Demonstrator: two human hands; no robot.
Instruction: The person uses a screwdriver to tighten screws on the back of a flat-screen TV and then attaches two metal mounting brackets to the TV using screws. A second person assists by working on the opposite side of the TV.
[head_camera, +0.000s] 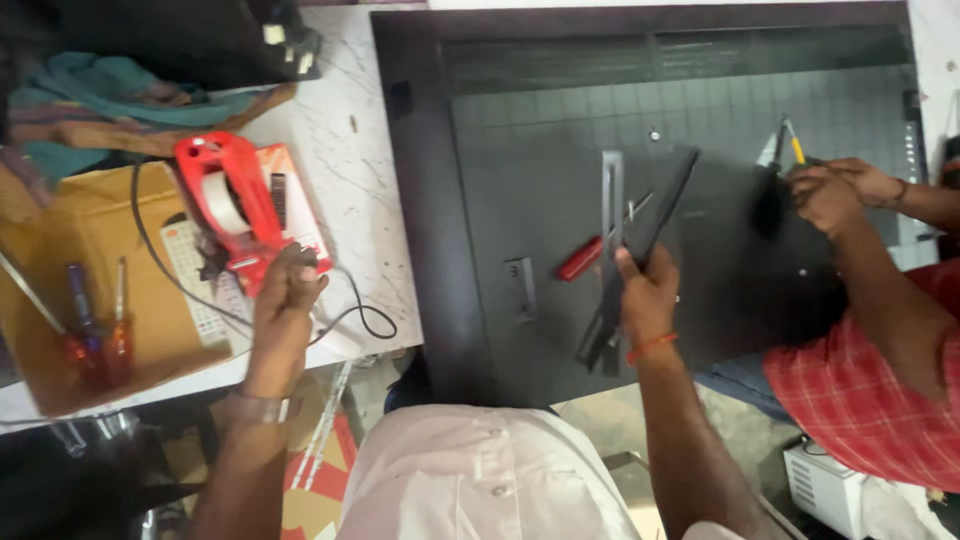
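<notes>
Head view: a large flat black television lies face down with its ribbed back panel up, resting partly on a white marble-patterned tabletop so that the whole back is within reach from above.

The person's right hand is closed around a long, narrow black stand bracket, gripping it near the middle. The bracket slants across the panel, its upper end raised towards the centre and its lower end near the panel's front edge; it appears lifted a little rather than lying flat, though contact at the lower end cannot be told. Just beside that hand, a red-handled screwdriver lies loose on the panel, close enough to be picked up without shifting.

The left hand reaches to the tabletop and is curled shut at the lower end of a red plastic tape dispenser with a white roll; the fingers seem to pinch the dispenser's edge or the thin black cable looping past it, and which of the two cannot be told. The dispenser rests on a white remote control. Further left, an open brown cardboard box keeps spare screwdrivers together.

At the far right, a co-worker in a red checked shirt has both hands clasped on a tool against the panel.
</notes>
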